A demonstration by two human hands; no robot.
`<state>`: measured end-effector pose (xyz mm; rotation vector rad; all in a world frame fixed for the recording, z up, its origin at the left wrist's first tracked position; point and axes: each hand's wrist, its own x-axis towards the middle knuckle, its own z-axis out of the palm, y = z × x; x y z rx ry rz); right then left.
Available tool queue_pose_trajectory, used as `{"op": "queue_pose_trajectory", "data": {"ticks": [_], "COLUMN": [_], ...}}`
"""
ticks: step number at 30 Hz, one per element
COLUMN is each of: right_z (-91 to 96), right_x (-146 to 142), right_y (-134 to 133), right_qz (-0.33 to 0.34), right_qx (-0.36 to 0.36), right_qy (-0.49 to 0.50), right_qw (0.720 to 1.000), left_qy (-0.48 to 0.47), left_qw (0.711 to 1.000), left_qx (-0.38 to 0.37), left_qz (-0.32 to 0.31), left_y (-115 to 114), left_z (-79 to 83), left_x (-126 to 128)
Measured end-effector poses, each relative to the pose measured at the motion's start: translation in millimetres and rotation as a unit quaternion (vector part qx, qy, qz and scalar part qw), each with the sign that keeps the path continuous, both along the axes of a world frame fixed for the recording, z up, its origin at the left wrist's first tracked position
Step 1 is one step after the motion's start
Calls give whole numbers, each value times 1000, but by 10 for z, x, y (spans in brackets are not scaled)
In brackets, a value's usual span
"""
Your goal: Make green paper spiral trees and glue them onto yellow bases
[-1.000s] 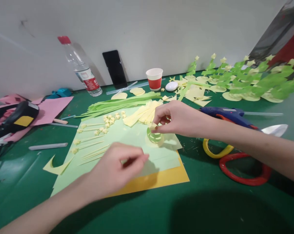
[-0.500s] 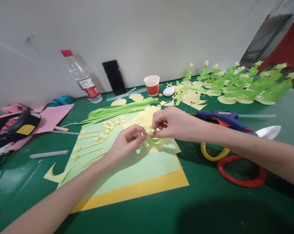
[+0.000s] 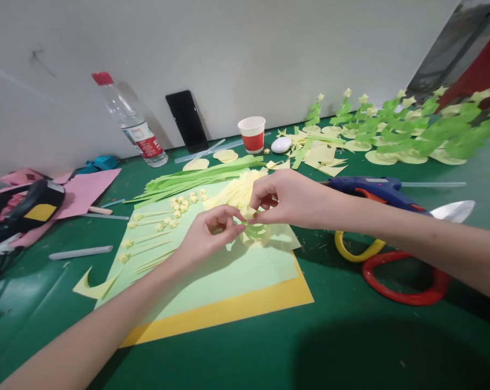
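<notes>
My left hand [image 3: 206,237] and my right hand [image 3: 287,196] meet over a small paper tree [image 3: 256,233], a green spiral on a pale yellow round base. It stands on a light green sheet [image 3: 212,260] that lies over a yellow sheet [image 3: 245,309]. Both hands pinch at the top of the tree, where a small yellow star sits between the fingertips. Yellow paper strips [image 3: 239,190], long green strips [image 3: 196,176] and several small yellow stars on sticks [image 3: 163,222] lie just beyond the hands.
A blue glue gun [image 3: 370,189] and red and yellow scissors [image 3: 391,265] lie on the right. Finished green paper trees [image 3: 411,130] crowd the far right. A water bottle [image 3: 131,122], a phone [image 3: 185,122] and a red paper cup [image 3: 252,134] stand by the wall. Pink paper [image 3: 82,187] lies left.
My left hand came up from the near part of the green sheet to the top of the paper tree and now pinches there beside my right hand.
</notes>
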<state>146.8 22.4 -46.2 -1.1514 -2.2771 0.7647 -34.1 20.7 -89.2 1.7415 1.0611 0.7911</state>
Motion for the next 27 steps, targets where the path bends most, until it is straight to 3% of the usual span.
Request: {"op": "queue_pose_trajectory", "data": {"ticks": [15,27], "right_z": [12,1], "right_x": [15,13], "right_y": [3,21], "right_qz": [5,14], "right_qx": [4,16], "right_qy": [-14,-15], "right_qw": [1000,1000], "left_qy": [15,33], "left_qw": [998,997], "left_qx": [34,37], "left_qz": [56,54], "left_y": [0,4], "left_z": [-2,4], "left_x": [-26,-32]}}
